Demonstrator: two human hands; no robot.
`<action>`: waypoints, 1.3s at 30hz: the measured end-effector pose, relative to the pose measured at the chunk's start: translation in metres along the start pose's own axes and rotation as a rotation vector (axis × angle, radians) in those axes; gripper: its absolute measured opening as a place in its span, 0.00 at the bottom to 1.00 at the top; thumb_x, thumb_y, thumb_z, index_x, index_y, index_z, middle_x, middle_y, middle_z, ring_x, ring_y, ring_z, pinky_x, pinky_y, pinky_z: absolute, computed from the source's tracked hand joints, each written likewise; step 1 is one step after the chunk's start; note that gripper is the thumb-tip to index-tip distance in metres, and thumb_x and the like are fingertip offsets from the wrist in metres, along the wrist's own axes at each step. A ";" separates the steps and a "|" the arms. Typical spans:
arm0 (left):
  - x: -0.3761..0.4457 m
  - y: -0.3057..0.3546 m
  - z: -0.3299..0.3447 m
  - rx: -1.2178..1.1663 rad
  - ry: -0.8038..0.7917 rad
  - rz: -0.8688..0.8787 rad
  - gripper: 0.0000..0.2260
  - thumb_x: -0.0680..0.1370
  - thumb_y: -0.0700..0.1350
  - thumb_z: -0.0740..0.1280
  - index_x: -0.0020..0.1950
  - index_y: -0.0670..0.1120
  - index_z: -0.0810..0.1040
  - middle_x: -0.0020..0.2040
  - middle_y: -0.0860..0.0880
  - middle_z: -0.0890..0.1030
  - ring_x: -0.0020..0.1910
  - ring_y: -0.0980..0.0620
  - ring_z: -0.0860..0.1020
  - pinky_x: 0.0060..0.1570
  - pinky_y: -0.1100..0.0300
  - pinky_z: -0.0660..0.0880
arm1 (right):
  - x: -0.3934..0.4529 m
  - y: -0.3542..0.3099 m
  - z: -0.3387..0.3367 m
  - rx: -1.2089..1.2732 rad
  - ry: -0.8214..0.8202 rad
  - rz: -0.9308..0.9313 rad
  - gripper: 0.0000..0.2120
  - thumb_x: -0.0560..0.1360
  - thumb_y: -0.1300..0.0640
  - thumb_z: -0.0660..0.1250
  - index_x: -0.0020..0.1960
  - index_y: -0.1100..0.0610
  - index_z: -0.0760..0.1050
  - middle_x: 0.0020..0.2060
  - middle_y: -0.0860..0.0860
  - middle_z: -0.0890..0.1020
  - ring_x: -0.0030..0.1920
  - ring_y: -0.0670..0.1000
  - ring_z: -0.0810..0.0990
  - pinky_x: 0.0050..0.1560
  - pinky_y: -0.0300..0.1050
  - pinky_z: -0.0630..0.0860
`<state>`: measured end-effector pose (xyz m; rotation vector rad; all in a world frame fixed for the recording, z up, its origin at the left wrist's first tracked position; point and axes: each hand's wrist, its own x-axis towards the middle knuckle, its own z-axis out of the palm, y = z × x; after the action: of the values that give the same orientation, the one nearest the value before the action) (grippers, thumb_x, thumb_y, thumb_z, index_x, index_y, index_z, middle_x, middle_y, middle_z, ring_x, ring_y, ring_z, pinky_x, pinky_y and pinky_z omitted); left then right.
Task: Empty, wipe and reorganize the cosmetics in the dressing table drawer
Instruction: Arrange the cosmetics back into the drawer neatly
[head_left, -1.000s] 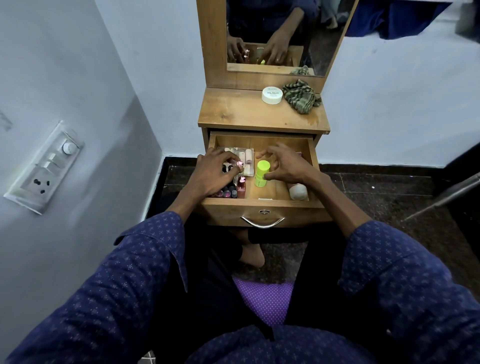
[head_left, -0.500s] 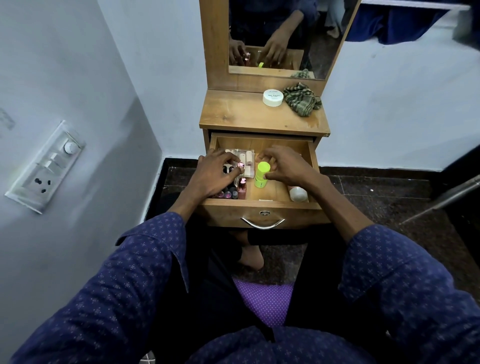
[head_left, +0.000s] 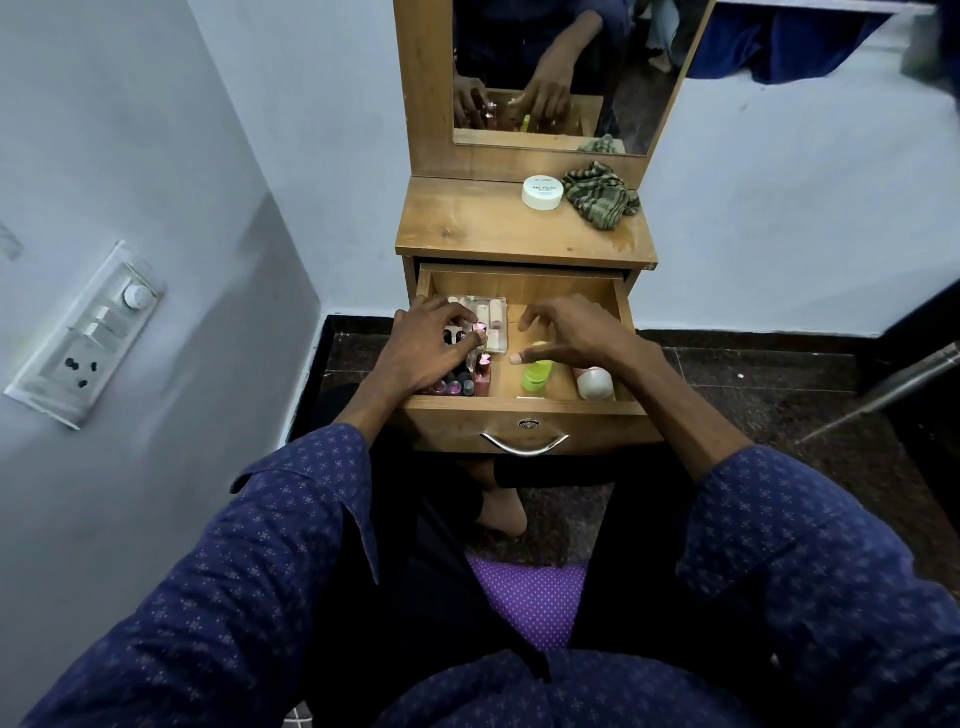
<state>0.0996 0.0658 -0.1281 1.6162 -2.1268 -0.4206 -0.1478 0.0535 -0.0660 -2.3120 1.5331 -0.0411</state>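
The wooden drawer (head_left: 524, 288) of the dressing table is pulled open in front of me. My left hand (head_left: 428, 351) is over its left side, fingertips pinched on a small pink-capped bottle (head_left: 479, 328). Below it stand several nail polish bottles (head_left: 453, 387) and a taller pink bottle (head_left: 482, 378). A clear tray of pale tubes (head_left: 492, 310) lies at the drawer's back left. My right hand (head_left: 571, 332) hovers with fingers spread over a green bottle (head_left: 537, 378), whose cap is hidden under the palm. A white bottle (head_left: 595, 383) lies at the front right.
On the table top (head_left: 467, 228) sit a white round jar (head_left: 542, 192) and a crumpled green checked cloth (head_left: 600, 195). The mirror (head_left: 623, 78) above reflects both hands. A switchboard (head_left: 88, 332) is on the left wall. My legs and a foot (head_left: 501, 512) are under the drawer.
My right hand has spread its fingers and drawn nearer, and the green bottle now sits closer to the drawer front. My left hand stays on the small pink-capped bottle.
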 end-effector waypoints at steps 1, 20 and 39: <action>0.000 -0.001 0.001 -0.006 0.002 0.001 0.22 0.78 0.65 0.60 0.63 0.54 0.81 0.67 0.52 0.80 0.68 0.49 0.73 0.68 0.42 0.68 | -0.001 0.000 -0.001 0.025 -0.041 -0.010 0.25 0.69 0.41 0.80 0.61 0.50 0.80 0.57 0.51 0.81 0.55 0.54 0.79 0.49 0.49 0.76; 0.000 -0.001 0.002 0.006 0.008 -0.005 0.21 0.79 0.65 0.62 0.62 0.54 0.82 0.64 0.52 0.81 0.67 0.48 0.73 0.65 0.43 0.69 | -0.005 -0.006 0.006 0.175 -0.014 -0.105 0.17 0.70 0.67 0.79 0.52 0.48 0.84 0.53 0.43 0.80 0.51 0.46 0.78 0.43 0.43 0.74; 0.001 -0.001 0.002 -0.004 0.010 -0.006 0.19 0.79 0.64 0.63 0.61 0.55 0.82 0.64 0.53 0.81 0.68 0.48 0.73 0.67 0.42 0.68 | -0.001 -0.013 0.027 0.232 0.106 -0.050 0.16 0.69 0.58 0.83 0.54 0.54 0.83 0.49 0.48 0.84 0.47 0.48 0.82 0.47 0.46 0.82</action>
<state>0.0989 0.0650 -0.1302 1.6197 -2.1121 -0.4177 -0.1309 0.0668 -0.0868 -2.1926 1.4355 -0.3414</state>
